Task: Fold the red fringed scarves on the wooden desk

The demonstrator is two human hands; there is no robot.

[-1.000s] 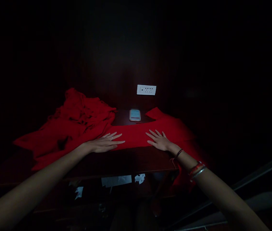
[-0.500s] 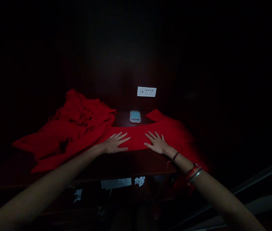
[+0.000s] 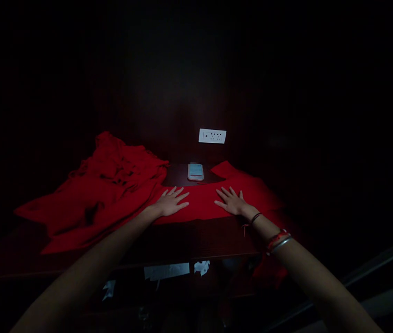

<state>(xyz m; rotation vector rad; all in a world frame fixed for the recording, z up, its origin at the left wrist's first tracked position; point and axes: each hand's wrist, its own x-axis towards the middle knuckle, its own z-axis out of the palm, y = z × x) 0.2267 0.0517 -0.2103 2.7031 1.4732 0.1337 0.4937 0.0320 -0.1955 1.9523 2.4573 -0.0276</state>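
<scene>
A long red cloth [image 3: 201,203], which looks like a scarf, lies flattened across a dark wooden table. My left hand [image 3: 171,201] rests palm down on it, fingers spread. To the right, my right hand [image 3: 230,200] also presses flat on the cloth with its fingers apart. The fabric continues past my right wrist and hangs over the table's front edge. On the left it runs to a crumpled red heap [image 3: 113,175] with fringe-like strands; whether it is one piece I cannot tell.
A phone [image 3: 195,171] with a lit screen lies behind the cloth. On the back wall is a white power socket [image 3: 212,136]. Pale paper scraps [image 3: 167,271] show below the front edge of the table [image 3: 189,245]. The surroundings are very dark.
My right hand has slid slightly to the right and up along the cloth. My left hand has moved a little up. The whole view has shifted slightly.
</scene>
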